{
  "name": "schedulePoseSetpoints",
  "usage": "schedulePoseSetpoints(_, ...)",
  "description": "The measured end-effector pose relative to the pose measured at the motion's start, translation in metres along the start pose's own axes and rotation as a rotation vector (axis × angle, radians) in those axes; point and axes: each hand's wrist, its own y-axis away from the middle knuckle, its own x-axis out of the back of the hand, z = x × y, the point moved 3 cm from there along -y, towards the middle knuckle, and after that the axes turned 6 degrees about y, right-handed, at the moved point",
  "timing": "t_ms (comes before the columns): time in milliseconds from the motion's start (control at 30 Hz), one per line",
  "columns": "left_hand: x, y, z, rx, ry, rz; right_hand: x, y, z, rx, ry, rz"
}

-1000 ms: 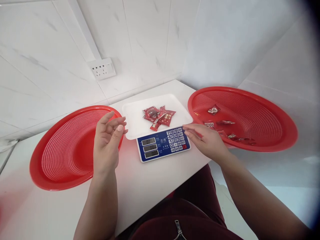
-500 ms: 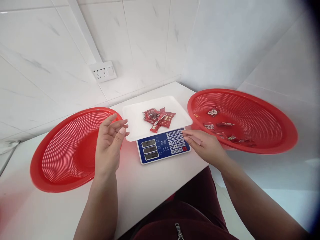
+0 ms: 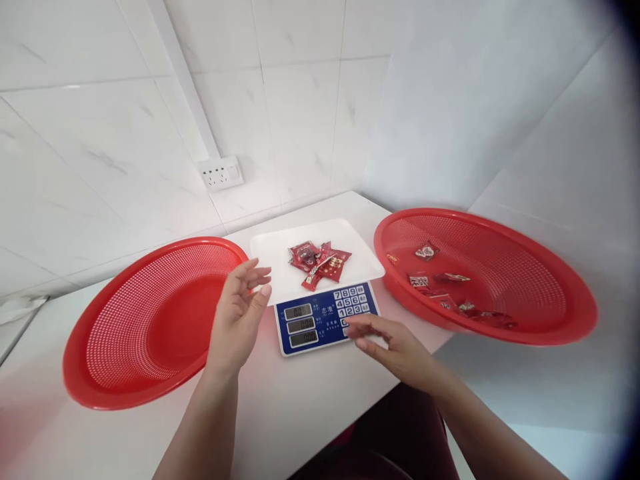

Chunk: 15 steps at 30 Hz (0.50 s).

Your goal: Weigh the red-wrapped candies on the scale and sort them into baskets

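Note:
Several small red packets lie in a loose pile on the white tray of a digital weighing scale. Its blue front panel carries three displays and a keypad. My left hand is at the tray's left front corner, fingers apart, holding nothing; whether it touches the tray I cannot tell. Over the keypad's lower part is my right hand, its fingers loosely apart with nothing in them, covering some of the keys.
On the left stands a red perforated basket with nothing visible inside. Another red basket on the right holds several red packets. A tiled wall with a power socket rises behind the white table.
The view has tilted up, so the scene sits lower. My right hand has drawn from the keypad's right side toward its lower keys; my left hand has shifted slightly right. The packets stay put.

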Motion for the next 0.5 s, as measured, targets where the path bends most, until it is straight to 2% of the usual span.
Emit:
schedulePoseSetpoints(67, -0.015, 0.006, -0.003, 0.015, 0.020, -0.147, -0.004, 0.003, -0.003, -0.014, -0.393, -0.082)
schedulePoseSetpoints(133, -0.033, 0.014, -0.004, 0.040, 0.041, -0.398, -0.004, 0.006, -0.008, 0.023, -0.768, -0.142)
schedulePoseSetpoints(200, -0.046, 0.021, -0.003, 0.052, 0.066, -0.580, -0.003, 0.009, -0.013, 0.085, -0.942, -0.250)
schedulePoseSetpoints(267, -0.049, 0.023, 0.002, 0.029, 0.082, -0.591, -0.002, 0.011, -0.015, 0.108, -0.913, -0.358)
schedulePoseSetpoints(333, -0.050, 0.022, 0.008, 0.019, 0.030, -0.605, 0.000, 0.011, -0.013, 0.076, -0.899, -0.341)
schedulePoseSetpoints(400, -0.053, 0.022, 0.011, 0.069, -0.099, -0.710, 0.003, 0.011, -0.013, 0.073, -0.949, -0.300)
schedulePoseSetpoints(433, -0.053, 0.021, 0.011, 0.113, -0.172, -0.732, 0.003, 0.012, -0.014, 0.087, -0.938, -0.330)
schedulePoseSetpoints(467, -0.052, 0.018, 0.010, 0.155, -0.241, -0.699, 0.002, 0.014, -0.016, 0.098, -0.861, -0.384)
schedulePoseSetpoints(500, -0.048, 0.014, 0.010, 0.184, -0.302, -0.609, 0.000, 0.015, -0.016, 0.091, -0.719, -0.431)
